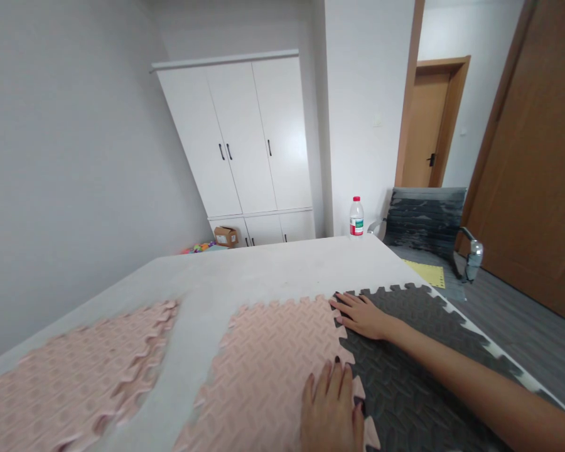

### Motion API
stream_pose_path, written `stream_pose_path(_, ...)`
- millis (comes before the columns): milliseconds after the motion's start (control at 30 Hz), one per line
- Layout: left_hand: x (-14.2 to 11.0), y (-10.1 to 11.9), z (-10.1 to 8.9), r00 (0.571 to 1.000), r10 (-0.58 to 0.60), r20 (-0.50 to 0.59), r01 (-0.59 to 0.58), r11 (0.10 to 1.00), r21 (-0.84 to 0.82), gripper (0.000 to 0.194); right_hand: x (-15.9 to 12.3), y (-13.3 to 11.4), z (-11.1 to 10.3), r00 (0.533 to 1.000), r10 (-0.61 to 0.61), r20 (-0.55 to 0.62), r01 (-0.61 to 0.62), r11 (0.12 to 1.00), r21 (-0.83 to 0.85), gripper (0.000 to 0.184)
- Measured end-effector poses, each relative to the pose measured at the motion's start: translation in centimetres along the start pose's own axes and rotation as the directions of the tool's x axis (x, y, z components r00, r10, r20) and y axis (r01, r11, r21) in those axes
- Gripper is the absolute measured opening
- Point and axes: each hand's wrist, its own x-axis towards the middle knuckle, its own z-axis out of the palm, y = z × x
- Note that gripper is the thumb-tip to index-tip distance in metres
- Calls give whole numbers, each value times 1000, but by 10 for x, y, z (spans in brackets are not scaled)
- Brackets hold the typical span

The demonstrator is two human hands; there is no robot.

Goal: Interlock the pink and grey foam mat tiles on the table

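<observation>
A pink foam puzzle mat (273,364) and a dark grey foam puzzle mat (419,351) lie side by side on the table, their toothed edges meeting. My left hand (332,408) lies flat with fingers stretched on the pink mat's near edge at the seam. My right hand (365,317) rests flat, fingers out, across the far part of the seam, mostly on the grey mat. Neither hand holds anything.
A stack of more pink mats (75,376) lies at the left on the white table (263,270). A water bottle (356,217) stands at the far edge. A grey office chair (428,220) holds a yellow mat piece (426,273). White cupboards (245,138) stand behind.
</observation>
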Motion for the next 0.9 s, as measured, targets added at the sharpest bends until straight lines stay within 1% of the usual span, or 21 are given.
stream_pose_path(67,-1,2,10,999,-32,-23,33,999,18,55,0,3,4,1000,-11,10,11,1000,9,63)
stream_pose_path(133,-1,8,18,994,-91,-51,93,995,28,57,-1,4,5,999,-25,20,25,1000,10,65)
stream_pose_path(200,-2,14,22,989,-134,-60,136,990,29,60,-3,6,4,998,-43,35,42,999,19,64)
stream_pose_path(267,-3,18,22,990,-126,-62,129,991,35,62,-5,8,1,996,-69,56,66,997,43,64)
stream_pose_path(300,-3,19,21,990,-118,-81,122,992,41,62,-5,8,0,994,-82,68,79,995,54,64)
stream_pose_path(367,-3,20,19,981,-107,-162,117,992,51,59,-7,8,-3,992,-99,83,93,993,67,66)
stream_pose_path(433,-2,21,17,962,-107,-249,125,991,55,58,-8,6,-4,993,-91,82,86,995,57,67)
stream_pose_path(500,-2,22,16,951,-108,-289,132,989,66,58,-9,1,-4,996,-70,58,69,997,21,63)
stream_pose_path(567,-2,24,16,954,-99,-281,131,987,97,56,-11,-8,-3,999,-51,19,51,998,-40,58)
stream_pose_path(667,-3,29,15,968,-94,-233,131,980,151,54,-14,-21,1,997,-25,-72,15,991,-130,51)
stream_pose_path(733,-4,32,15,973,-109,-205,144,977,160,54,-16,-26,3,992,-11,-124,-8,989,-149,49)
stream_pose_path(800,-4,36,16,969,-143,-200,171,976,133,51,-18,-27,2,993,-13,-119,-1,993,-119,49)
stream_pose_path(900,-3,40,17,956,-190,-223,208,976,59,50,-21,-19,-1,999,-44,-29,43,999,-27,59)
